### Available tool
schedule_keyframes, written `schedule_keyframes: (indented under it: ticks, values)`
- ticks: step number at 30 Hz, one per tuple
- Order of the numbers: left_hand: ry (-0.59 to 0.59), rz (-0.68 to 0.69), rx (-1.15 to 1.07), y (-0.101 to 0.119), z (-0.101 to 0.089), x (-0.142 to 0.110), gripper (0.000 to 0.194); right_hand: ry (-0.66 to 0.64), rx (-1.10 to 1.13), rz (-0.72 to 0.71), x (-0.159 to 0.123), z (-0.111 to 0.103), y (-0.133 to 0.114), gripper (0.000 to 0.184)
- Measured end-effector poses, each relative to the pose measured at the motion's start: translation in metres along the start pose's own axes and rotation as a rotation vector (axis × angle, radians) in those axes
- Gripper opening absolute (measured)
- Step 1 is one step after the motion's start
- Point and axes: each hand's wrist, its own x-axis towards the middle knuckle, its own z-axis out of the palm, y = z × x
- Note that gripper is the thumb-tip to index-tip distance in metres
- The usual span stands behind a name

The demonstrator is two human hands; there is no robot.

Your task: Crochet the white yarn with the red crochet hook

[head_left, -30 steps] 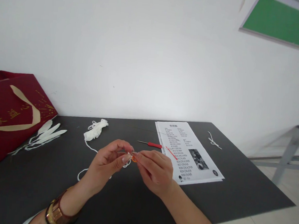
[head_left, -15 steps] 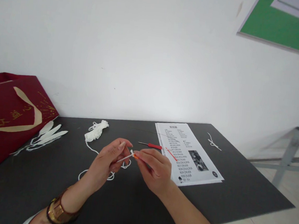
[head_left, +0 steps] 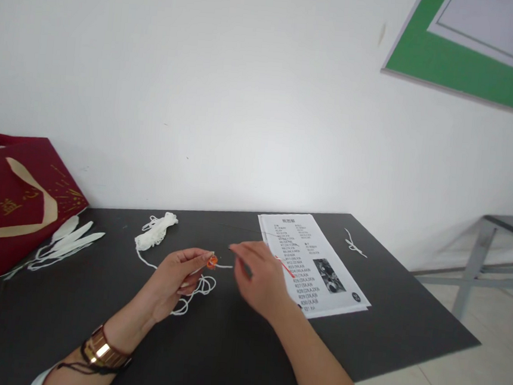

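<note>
My left hand [head_left: 175, 275] pinches a small orange piece [head_left: 212, 262], which looks like crochet work, between thumb and fingertips. White yarn [head_left: 193, 295] runs from that hand and lies in loose loops on the table beneath. A short white yarn end [head_left: 224, 266] sticks out to the right of the orange piece. My right hand [head_left: 258, 276] is just right of it, back turned up, with thumb and forefinger apart and slightly blurred. It covers the spot of the red-handled crochet hook, which is hidden now.
A white yarn hank [head_left: 156, 232] lies at the back of the black table [head_left: 206, 356]. White leaf-shaped pieces [head_left: 73, 233] rest beside a dark red bag [head_left: 9, 195]. On the right are printed sheets [head_left: 317, 264] with an orange strand [head_left: 286, 267], then a tied white strand [head_left: 353, 246].
My right hand has let go of the orange piece and moved right, over the crochet hook. The orange piece is now in my left hand's fingertips. The view has shifted slightly right.
</note>
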Motion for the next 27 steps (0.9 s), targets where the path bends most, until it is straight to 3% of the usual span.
schedule_keyframes:
  ticks: [2, 3, 6, 9, 13, 17, 22, 23, 25, 27]
  values:
    - [-0.029, -0.02, 0.001, 0.002, -0.001, 0.0, 0.022, -0.05, -0.142, 0.356, 0.0, -0.01, 0.026, 0.016]
    - [-0.061, -0.037, -0.008, 0.002, -0.001, -0.001, 0.021, -0.068, -0.177, 0.437, -0.002, -0.014, 0.04, 0.008]
    - [-0.163, -0.079, -0.061, 0.001, -0.001, 0.0, 0.015, -0.116, -0.209, 0.548, -0.009, -0.02, 0.072, 0.017]
    - [-0.166, -0.094, -0.09, -0.004, -0.005, 0.005, 0.015, -0.19, -0.175, 0.596, -0.012, -0.013, 0.082, 0.022]
    - [-0.175, -0.111, -0.095, -0.008, -0.01, 0.009, 0.015, -0.261, -0.084, 0.563, -0.007, 0.006, 0.076, 0.027]
    - [-0.234, -0.123, -0.109, -0.002, -0.008, 0.003, 0.013, -0.272, -0.033, 0.584, -0.004, 0.017, 0.07, 0.013]
    - [-0.327, -0.129, -0.171, 0.008, -0.004, -0.005, 0.008, -0.21, 0.115, 0.577, 0.002, 0.012, 0.054, 0.003]
    - [-0.338, -0.128, -0.176, 0.008, -0.003, -0.005, 0.008, -0.189, 0.166, 0.571, 0.004, 0.008, 0.048, 0.01]
    - [-0.328, -0.111, -0.172, 0.009, -0.003, -0.005, 0.007, -0.164, 0.341, 0.544, 0.007, -0.001, 0.033, 0.028]
    - [-0.293, -0.077, -0.171, 0.007, -0.004, -0.004, 0.007, -0.163, 0.929, 0.52, 0.009, -0.011, 0.017, 0.045]
